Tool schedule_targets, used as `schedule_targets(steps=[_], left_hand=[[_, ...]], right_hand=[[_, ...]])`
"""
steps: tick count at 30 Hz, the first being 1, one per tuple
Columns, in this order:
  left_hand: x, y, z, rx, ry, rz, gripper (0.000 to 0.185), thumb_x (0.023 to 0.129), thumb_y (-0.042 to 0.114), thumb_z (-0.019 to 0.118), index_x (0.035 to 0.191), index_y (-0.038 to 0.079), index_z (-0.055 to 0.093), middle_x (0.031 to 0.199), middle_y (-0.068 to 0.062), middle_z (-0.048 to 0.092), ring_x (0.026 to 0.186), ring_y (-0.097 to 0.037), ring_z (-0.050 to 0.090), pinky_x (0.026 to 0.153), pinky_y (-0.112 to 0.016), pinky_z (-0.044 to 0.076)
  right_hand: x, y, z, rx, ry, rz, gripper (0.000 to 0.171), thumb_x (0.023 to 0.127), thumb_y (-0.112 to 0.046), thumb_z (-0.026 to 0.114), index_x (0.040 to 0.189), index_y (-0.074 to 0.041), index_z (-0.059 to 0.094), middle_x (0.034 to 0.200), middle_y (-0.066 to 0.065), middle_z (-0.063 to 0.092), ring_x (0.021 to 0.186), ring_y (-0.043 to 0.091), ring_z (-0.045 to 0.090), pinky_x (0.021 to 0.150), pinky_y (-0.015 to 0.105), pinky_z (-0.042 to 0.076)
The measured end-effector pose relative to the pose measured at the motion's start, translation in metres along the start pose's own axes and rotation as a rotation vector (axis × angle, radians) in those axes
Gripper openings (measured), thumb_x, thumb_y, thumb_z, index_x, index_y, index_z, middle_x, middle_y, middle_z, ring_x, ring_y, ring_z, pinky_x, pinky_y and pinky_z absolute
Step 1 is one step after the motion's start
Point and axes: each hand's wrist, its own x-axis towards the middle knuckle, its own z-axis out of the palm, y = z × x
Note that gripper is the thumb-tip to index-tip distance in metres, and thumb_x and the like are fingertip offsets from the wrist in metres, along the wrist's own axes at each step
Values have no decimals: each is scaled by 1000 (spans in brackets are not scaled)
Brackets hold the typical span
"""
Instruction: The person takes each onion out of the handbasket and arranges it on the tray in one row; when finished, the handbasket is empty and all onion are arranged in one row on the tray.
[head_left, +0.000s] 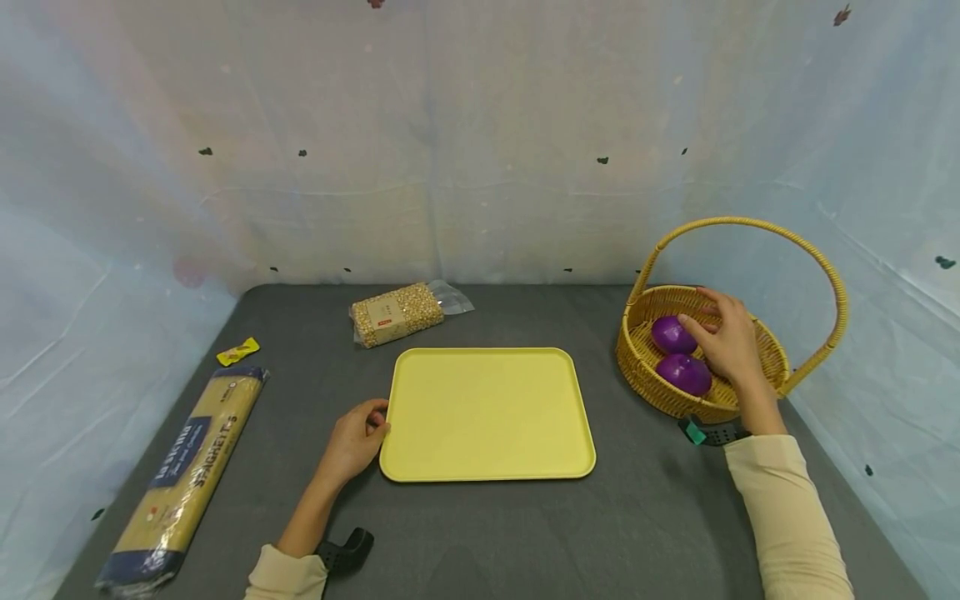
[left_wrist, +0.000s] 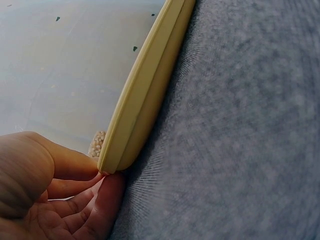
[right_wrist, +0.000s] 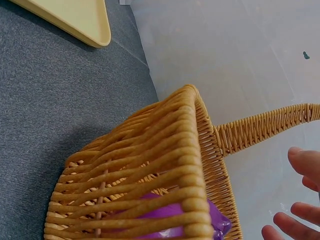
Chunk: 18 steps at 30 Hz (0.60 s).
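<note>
1. Head view: the right hand (head_left: 726, 340) hangs over the wicker basket (head_left: 772, 354) at the right of the grey table (head_left: 660, 517), fingers spread and relaxed, gripping nothing. Its fingertips are at or just above the far purple egg-shaped item (head_left: 670, 334); contact cannot be confirmed.
2. A second purple item (head_left: 684, 373) lies just nearer in the same basket, touching or almost touching the first.
3. The left hand (head_left: 354, 442) rests at the near-left corner of the yellow tray (head_left: 487, 412), which lies flat at the centre of the table. In the left wrist view, the fingers (left_wrist: 102, 195) touch the tray rim (left_wrist: 145, 90) from beside and below; they are loosely curled, with no firm clamp visible.
4. To do the grasp well, the right hand should probably descend straight between the handle arch (head_left: 813, 250) and the basket wall, then close round the widest part of the far purple item. The surface looks smooth and glossy, so a wrapped grip should hold better than a fingertip pinch.
5. The left hand should keep the tray from sliding.
6. Other items: a spaghetti packet (head_left: 183, 475) at the near left, a small yellow sachet (head_left: 238, 352) beyond it, and a bag of grain (head_left: 397, 314) beyond the tray.
</note>
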Motion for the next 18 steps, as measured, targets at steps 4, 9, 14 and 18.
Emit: schedule_targets(steps=[4, 9, 14, 18], left_hand=[[0, -1, 0, -7, 0, 3, 34, 86, 3, 62, 118, -4, 57, 86, -8, 58, 65, -13, 50, 59, -29, 41], [0, -2, 0, -13, 3, 9, 34, 85, 2, 62, 118, -4, 57, 85, -8, 58, 65, -13, 51, 58, -29, 41], [0, -2, 1, -10, 6, 14, 33, 85, 2, 62, 118, -5, 58, 84, -8, 58, 64, -13, 51, 58, -28, 41], [1, -2, 1, -12, 2, 12, 34, 85, 2, 62, 118, -5, 57, 84, -8, 58, 64, -13, 50, 57, -28, 40]], right_hand=[[2, 1, -1, -2, -5, 0, 60, 91, -30, 60, 140, -3, 38, 132, 28, 37, 110, 46, 48, 78, 50, 47], [4, 0, -3, 6, -1, -3, 59, 90, -28, 61, 138, -1, 40, 130, 28, 39, 110, 45, 47, 70, 14, 45], [6, -1, -4, 18, 8, -9, 60, 88, -27, 64, 136, 2, 42, 128, 30, 40, 109, 45, 47, 65, -1, 29], [7, -1, -4, 10, 10, -12, 59, 88, -27, 64, 135, 2, 43, 127, 29, 41, 109, 45, 48, 65, -2, 28]])
